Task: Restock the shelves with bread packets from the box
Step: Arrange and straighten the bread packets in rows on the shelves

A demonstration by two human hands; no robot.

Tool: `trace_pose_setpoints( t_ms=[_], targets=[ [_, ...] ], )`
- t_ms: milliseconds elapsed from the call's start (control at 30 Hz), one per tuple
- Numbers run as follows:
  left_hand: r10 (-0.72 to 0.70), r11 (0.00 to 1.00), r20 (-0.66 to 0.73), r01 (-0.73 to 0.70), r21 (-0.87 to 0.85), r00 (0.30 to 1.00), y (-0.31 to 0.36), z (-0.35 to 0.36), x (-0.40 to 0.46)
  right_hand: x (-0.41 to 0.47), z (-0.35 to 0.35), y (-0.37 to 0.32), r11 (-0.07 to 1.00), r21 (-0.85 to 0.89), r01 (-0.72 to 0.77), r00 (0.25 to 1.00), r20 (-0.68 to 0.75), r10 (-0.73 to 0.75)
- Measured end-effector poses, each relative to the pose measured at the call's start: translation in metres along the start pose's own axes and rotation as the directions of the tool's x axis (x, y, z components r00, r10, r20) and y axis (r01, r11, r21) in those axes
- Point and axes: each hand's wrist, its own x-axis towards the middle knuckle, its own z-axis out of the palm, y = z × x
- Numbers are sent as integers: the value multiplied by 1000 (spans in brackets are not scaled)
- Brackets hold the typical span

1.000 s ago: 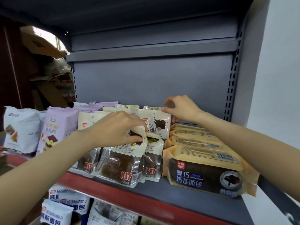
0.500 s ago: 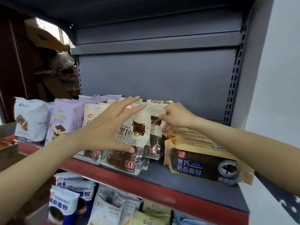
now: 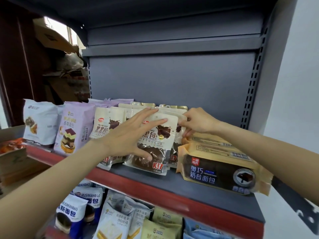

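A chocolate bread packet [image 3: 164,135], cream on top with a clear window and red "K17" print, stands upright at the front of a row on the grey shelf [image 3: 198,185]. My left hand [image 3: 127,137] lies flat on its face with fingers spread and the thumb low on the window. My right hand [image 3: 196,122] pinches the top right edge of the packets in that row, just behind the front one. More of the same packets [image 3: 103,125] stand to the left and behind.
Stacked tan and dark bread packs [image 3: 215,171] lie right of the row. A purple mousse packet [image 3: 74,128] and a white packet [image 3: 40,121] stand to the left. A cardboard box [image 3: 12,159] sits at far left. The lower shelf holds several packets [image 3: 82,209].
The front packet was bent over under my left hand and now stands upright, with my left hand spread flat on it. My right hand came down from the back packets and pinched the row's top edge.
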Motion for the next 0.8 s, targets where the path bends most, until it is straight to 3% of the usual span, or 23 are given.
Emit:
trace_pose_setpoints(
  t_ms=[167, 267, 467, 567, 800],
  targets=[
    [37, 991, -46, -43, -126, 998, 12, 5, 5, -4, -5, 3, 997, 64, 46, 998, 40, -49],
    [-39, 995, -103, 30, -95, 994, 14, 4, -8, -9, -12, 5, 991, 123, 51, 997, 44, -57],
    [-232, 960, -233, 184, -212, 944, 28, 12, -32, -18, -22, 10, 978, 200, 63, 998, -40, -57],
    [-307, 931, -194, 252, -263, 932, 31, 20, -37, -17, -16, 8, 980, 189, 58, 998, 7, -60],
    [-411, 860, -58, 366, -356, 910, 34, 32, -35, -11, -2, 4, 988, 142, 55, 998, -50, -49]
  ],
)
